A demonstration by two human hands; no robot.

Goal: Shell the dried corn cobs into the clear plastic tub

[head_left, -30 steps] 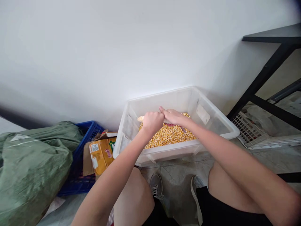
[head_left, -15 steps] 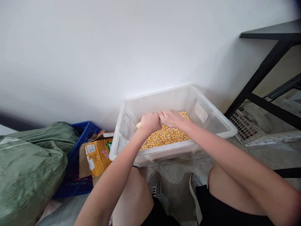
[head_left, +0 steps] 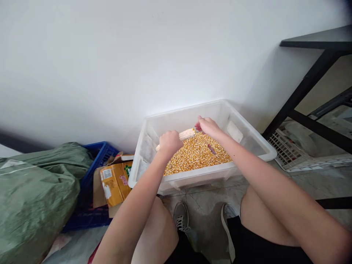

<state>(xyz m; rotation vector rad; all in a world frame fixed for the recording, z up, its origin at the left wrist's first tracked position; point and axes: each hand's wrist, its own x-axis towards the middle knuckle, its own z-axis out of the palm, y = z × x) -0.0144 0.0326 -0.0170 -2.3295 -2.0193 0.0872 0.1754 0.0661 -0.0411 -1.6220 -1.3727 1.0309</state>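
Observation:
My left hand [head_left: 169, 142] is wrapped round a corn cob [head_left: 187, 134], held tilted over the kernels. The cob is pale and mostly bare, with a few yellow kernels at its right end; its middle is hidden in my fist. Just right of that end is my right hand [head_left: 207, 125], fingers loosely bent and apart, with nothing visible in them. Below both hands, loose yellow corn kernels [head_left: 192, 157] cover the bottom of a translucent plastic bin [head_left: 198, 172]. A small dark reddish piece [head_left: 211, 149] lies on the kernels; its kind is unclear.
A white wall [head_left: 137, 55] stands behind the bin. To the left are a blue crate [head_left: 101, 154], a green sack [head_left: 38, 198] and an orange-yellow carton [head_left: 117, 185]. On the right are a black-framed table [head_left: 310, 77] and a white basket [head_left: 288, 150]. My shoes [head_left: 180, 216] are near the bin's front.
My right hand has come away from the left, moving right and up. More of the cob now shows, and the reddish piece on the kernels has come into view.

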